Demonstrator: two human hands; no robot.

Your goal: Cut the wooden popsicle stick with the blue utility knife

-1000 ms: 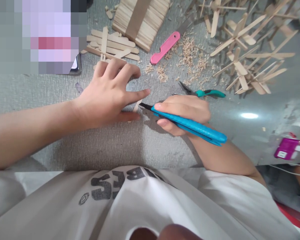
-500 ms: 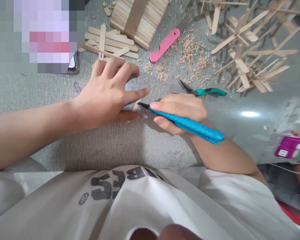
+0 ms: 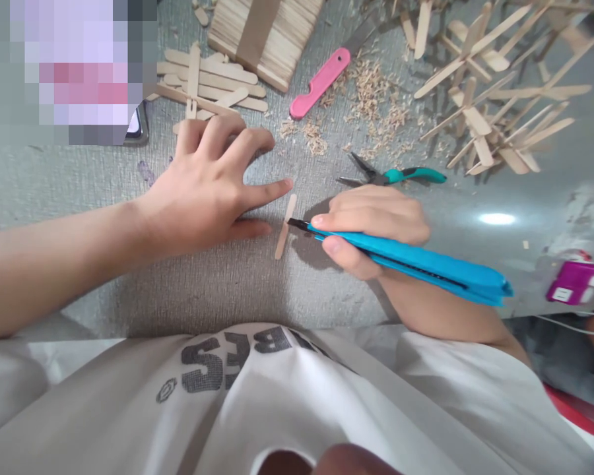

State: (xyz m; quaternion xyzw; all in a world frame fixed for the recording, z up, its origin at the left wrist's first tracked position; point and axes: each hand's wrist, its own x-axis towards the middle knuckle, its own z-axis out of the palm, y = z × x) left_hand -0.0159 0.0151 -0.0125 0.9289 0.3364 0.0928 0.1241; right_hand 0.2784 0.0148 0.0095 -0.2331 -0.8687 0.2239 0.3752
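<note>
A small wooden craft stick [image 3: 282, 241] lies tilted on the table, with a mark or cut across its middle. My right hand [image 3: 376, 221] grips a blue utility knife [image 3: 426, 264], its dark blade tip over or against the stick's middle; contact is hard to tell. To the left, my left hand [image 3: 218, 178] rests on the table with fingers spread, holding nothing. Its thumb and index fingertip are close to the stick but apart from it. Just beyond my right hand lie pliers [image 3: 406, 175] with teal and black handles.
Loose craft sticks [image 3: 218, 82] and a banded bundle of sticks [image 3: 272, 39] lie at the back. A pink-handled knife [image 3: 321, 82] sits near wood shavings [image 3: 371, 92]. Joined stick pieces [image 3: 480, 99] crowd the back right. A purple box [image 3: 571, 280] is at the right edge.
My right hand and the knife have shifted right, and the knife's handle has turned. The stick, earlier between my left thumb and index finger, now lies uncovered to their right.
</note>
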